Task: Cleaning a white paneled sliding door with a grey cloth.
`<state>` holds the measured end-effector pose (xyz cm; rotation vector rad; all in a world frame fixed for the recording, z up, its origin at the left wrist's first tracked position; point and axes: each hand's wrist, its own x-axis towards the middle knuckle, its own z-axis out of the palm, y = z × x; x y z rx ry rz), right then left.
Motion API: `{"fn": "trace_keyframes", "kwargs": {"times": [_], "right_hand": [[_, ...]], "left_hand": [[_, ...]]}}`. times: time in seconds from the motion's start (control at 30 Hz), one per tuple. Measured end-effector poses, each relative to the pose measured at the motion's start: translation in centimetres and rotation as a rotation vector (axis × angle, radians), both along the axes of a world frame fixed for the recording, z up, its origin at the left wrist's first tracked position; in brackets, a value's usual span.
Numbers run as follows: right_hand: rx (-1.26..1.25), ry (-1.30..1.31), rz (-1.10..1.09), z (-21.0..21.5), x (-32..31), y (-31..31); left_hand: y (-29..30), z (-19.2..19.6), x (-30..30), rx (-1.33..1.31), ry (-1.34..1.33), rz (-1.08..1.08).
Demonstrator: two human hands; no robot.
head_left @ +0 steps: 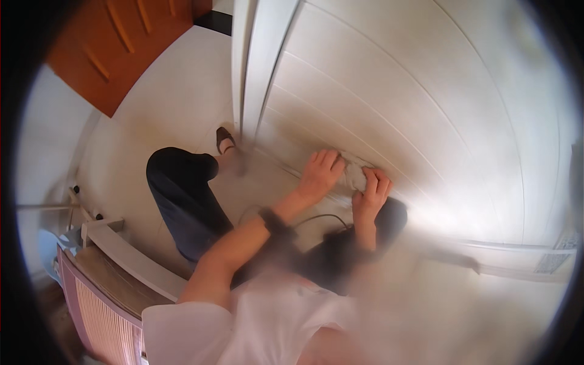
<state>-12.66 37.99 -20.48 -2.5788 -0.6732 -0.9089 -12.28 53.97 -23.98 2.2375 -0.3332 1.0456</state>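
Observation:
A pale, crumpled cloth [353, 176] is stretched between my two hands, close to the lower part of a white panelled surface [389, 115] with thin grooves. My left hand [321, 175], its wrist in a dark band [277, 223], has curled fingers gripping the cloth's left end. On the other end, my right hand [372, 193] is closed with bent fingers. Haze blurs the area, so I cannot tell whether the cloth touches the panelling. Both hands are above my bent, dark-trousered legs [188, 198].
An orange-brown wooden door [128, 42] stands at the upper left, beside a white upright frame [258, 61]. A pale-framed chair or bench [131, 252] is near my left side. A thin dark cable [325, 216] curves below my hands. Pale floor [164, 97] stretches left of my legs.

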Motion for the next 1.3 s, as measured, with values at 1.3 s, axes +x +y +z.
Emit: {"fn": "trace_keyframes", "kwargs": {"times": [1.3], "right_hand": [[0.656,0.579,0.269,-0.2,-0.3,11.8]], "left_hand": [[8.6,6.1,-2.4,-0.157,0.04,0.198]]}}
